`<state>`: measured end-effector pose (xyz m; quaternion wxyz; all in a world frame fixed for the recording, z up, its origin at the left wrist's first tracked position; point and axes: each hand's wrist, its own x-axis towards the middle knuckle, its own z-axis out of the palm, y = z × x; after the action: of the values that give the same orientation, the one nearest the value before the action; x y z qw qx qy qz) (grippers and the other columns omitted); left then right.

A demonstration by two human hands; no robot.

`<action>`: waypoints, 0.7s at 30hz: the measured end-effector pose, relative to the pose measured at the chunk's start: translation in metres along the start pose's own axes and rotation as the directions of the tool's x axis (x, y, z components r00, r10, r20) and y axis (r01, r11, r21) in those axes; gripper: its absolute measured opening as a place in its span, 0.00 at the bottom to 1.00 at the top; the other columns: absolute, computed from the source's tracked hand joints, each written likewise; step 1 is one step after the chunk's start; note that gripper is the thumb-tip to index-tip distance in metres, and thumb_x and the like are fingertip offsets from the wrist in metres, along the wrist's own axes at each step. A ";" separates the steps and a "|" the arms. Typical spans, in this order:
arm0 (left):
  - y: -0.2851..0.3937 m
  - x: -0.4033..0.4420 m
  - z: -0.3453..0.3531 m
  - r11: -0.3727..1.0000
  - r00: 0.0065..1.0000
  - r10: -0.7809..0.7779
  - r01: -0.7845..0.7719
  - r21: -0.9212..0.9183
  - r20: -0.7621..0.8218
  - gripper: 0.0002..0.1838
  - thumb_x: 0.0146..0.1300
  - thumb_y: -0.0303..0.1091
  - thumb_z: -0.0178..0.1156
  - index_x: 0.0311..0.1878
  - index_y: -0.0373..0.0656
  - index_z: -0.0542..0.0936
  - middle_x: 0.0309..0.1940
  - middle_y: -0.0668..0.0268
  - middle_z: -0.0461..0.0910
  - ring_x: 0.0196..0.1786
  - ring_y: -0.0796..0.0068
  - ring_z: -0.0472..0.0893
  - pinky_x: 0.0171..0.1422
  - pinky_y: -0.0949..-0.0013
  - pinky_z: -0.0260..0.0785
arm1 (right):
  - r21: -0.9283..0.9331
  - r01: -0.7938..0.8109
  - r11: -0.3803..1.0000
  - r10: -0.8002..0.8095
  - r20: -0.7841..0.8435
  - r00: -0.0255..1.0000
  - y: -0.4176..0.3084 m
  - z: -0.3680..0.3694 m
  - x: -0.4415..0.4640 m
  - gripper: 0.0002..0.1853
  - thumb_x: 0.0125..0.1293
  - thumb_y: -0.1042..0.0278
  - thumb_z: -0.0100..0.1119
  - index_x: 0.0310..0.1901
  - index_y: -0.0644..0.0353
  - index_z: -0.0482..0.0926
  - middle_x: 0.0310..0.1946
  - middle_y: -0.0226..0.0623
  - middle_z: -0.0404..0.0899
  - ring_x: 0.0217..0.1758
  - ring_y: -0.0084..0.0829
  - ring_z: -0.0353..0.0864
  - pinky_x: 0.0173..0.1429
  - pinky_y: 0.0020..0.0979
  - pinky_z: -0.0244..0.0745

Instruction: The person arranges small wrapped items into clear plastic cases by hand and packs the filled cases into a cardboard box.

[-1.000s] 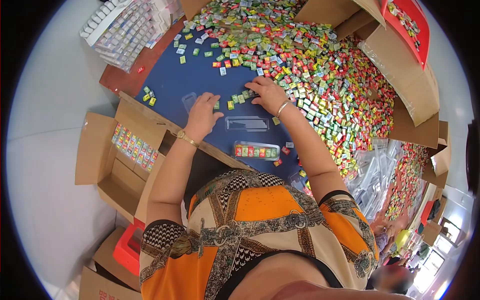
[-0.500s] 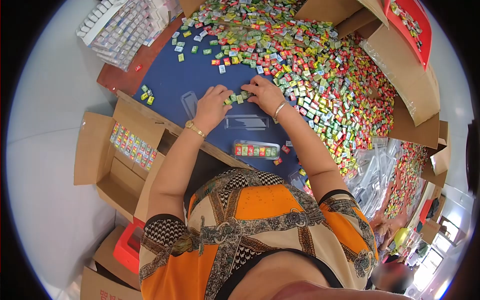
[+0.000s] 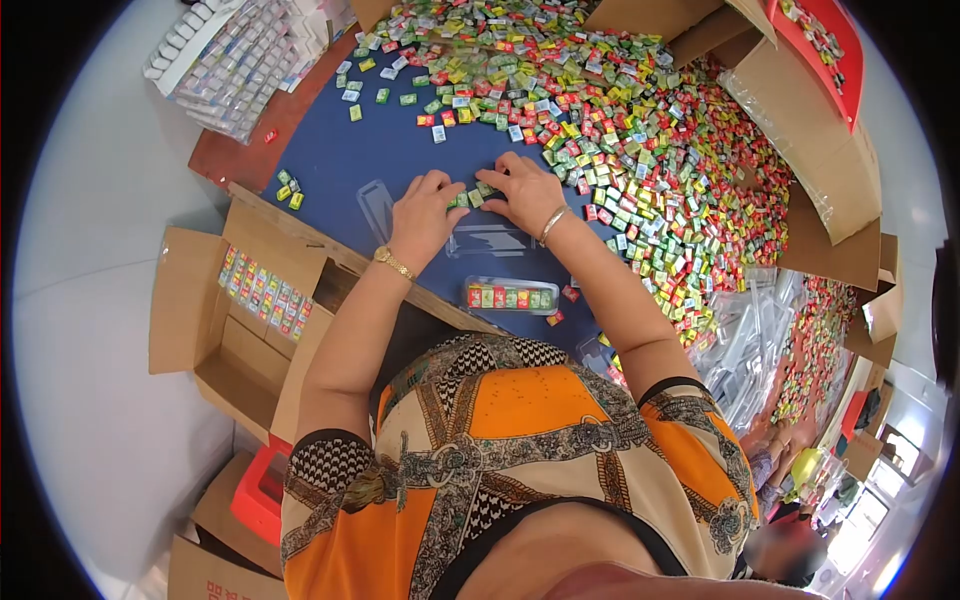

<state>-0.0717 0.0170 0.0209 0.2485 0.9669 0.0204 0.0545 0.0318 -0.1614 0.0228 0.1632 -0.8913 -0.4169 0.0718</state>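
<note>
A short row of small green-wrapped blocks [image 3: 474, 197] lies between my two hands above the blue table top. My left hand [image 3: 424, 214] is closed, its thumb and fingertips pressing the left end of the row. From the other side, my right hand [image 3: 527, 198] pinches the right end. An empty clear plastic tray [image 3: 490, 241] lies just below the hands, partly covered by them. Nearer my body sits a clear tray [image 3: 511, 295] filled with red and green blocks. Another clear plastic piece [image 3: 376, 207] lies beside my left hand.
A big heap of coloured blocks [image 3: 640, 170] spreads across the back and right. A cardboard box [image 3: 240, 340] with packed rows stands at left. Stacked white packs [image 3: 240, 80] are at back left. Clear plastic trays [image 3: 745, 350] pile at right; a person is beyond.
My hands have drawn slightly closer together around the row of green blocks, and my right hand has shifted a little left. The trays stay put.
</note>
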 end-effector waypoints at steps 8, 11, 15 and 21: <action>0.004 -0.004 -0.001 1.000 0.999 -0.026 0.026 0.000 -0.046 0.23 0.53 0.34 0.74 0.53 0.46 0.83 0.47 0.67 0.78 0.51 0.62 0.79 0.52 0.60 0.76 | 0.063 0.015 0.998 -0.010 -0.071 0.997 0.005 0.006 -0.004 0.25 0.55 0.61 0.74 0.57 0.42 0.81 0.48 0.30 0.76 0.50 0.35 0.80 0.50 0.36 0.80; -0.003 -0.009 -0.005 0.999 0.998 -0.010 0.007 -0.041 -0.066 0.23 0.52 0.31 0.74 0.54 0.44 0.83 0.47 0.65 0.78 0.52 0.60 0.79 0.54 0.60 0.75 | 0.172 0.055 0.984 -0.045 -0.062 0.997 0.025 0.000 -0.005 0.27 0.54 0.65 0.74 0.58 0.45 0.81 0.49 0.32 0.76 0.50 0.37 0.81 0.52 0.37 0.80; -0.015 -0.011 -0.002 0.993 0.999 0.026 -0.031 -0.115 -0.044 0.25 0.50 0.27 0.74 0.55 0.42 0.82 0.48 0.62 0.79 0.53 0.57 0.78 0.57 0.59 0.74 | 0.275 0.096 0.957 -0.096 -0.013 0.995 0.034 0.006 0.002 0.29 0.52 0.71 0.75 0.59 0.49 0.80 0.50 0.36 0.76 0.51 0.40 0.81 0.54 0.39 0.79; -0.022 -0.002 -0.003 0.988 0.997 0.069 -0.062 -0.141 0.046 0.24 0.50 0.25 0.72 0.54 0.41 0.82 0.47 0.62 0.79 0.52 0.57 0.78 0.58 0.59 0.74 | 0.252 0.130 0.959 -0.138 0.015 0.990 0.030 0.012 0.004 0.28 0.53 0.72 0.74 0.58 0.50 0.81 0.50 0.38 0.76 0.49 0.43 0.81 0.55 0.40 0.79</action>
<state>-0.0743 0.0378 0.0125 0.3140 0.9484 -0.0216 0.0395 0.0526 -0.1740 0.0009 0.2722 -0.8320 -0.4664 0.1273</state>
